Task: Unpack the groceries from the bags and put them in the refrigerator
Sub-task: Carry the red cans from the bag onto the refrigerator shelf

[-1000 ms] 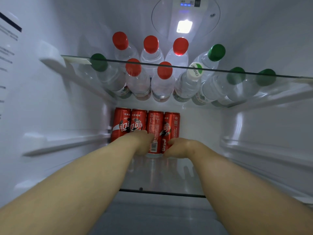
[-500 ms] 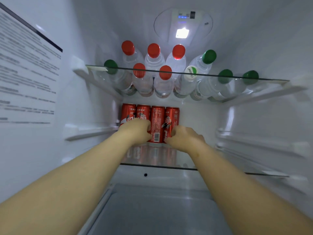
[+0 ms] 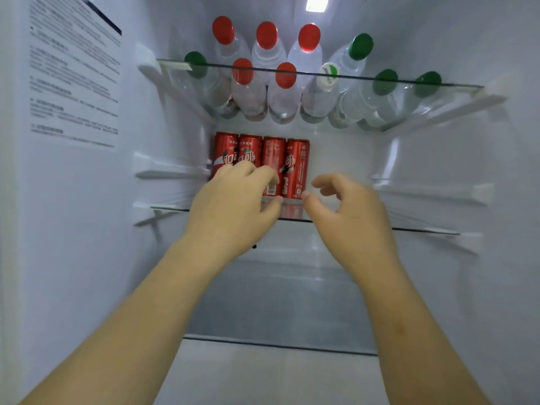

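Both hands have drawn back from the four red aluminium cans (image 3: 261, 166); left hand (image 3: 233, 209) half-curled, empty; right hand (image 3: 347, 211) loosely open, empty.

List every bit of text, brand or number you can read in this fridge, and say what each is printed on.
Red cans: white brand lettering, partly behind the left hand, not legible enough to quote.
Third can's barcode label: too small to read.
White bottle cap: green lettering, too blurred to read.
Sticker on the left fridge wall: many lines of print, too small and blurred.
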